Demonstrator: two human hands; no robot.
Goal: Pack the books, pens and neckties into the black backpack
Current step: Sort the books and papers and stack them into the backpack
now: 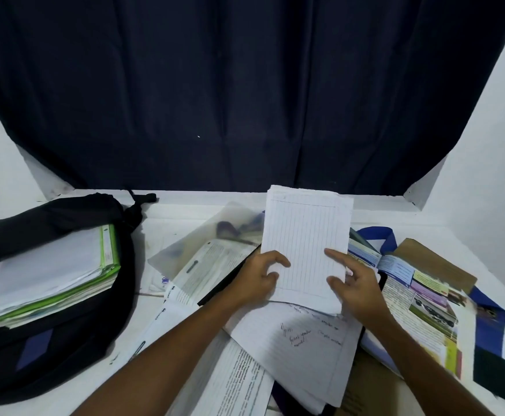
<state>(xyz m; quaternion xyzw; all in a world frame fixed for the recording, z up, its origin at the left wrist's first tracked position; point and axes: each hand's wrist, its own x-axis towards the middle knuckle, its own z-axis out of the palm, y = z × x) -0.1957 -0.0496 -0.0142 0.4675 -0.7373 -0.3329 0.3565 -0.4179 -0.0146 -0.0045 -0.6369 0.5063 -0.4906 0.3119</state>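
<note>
Two bare forearms reach in from the bottom edge toward a heap of books and papers on a white worktop. Both hands hold up a lined notebook, its blank ruled page facing the camera and tilted nearly upright above the heap. On the book's left edge the left hand has fingers curled round it; on the lower right edge the right hand pinches with thumb and fingers, its forefinger stretched across the page. Beneath lies an open handwritten notebook, touching a printed open book on the left and a colourful open textbook on the right. A blue necktie shows beside and under that textbook. A translucent plastic folder lies behind the heap. At far left, apart from the heap, the black backpack lies open, with a stack of books edged in green inside it. A dark curtain hangs behind the worktop.
</note>
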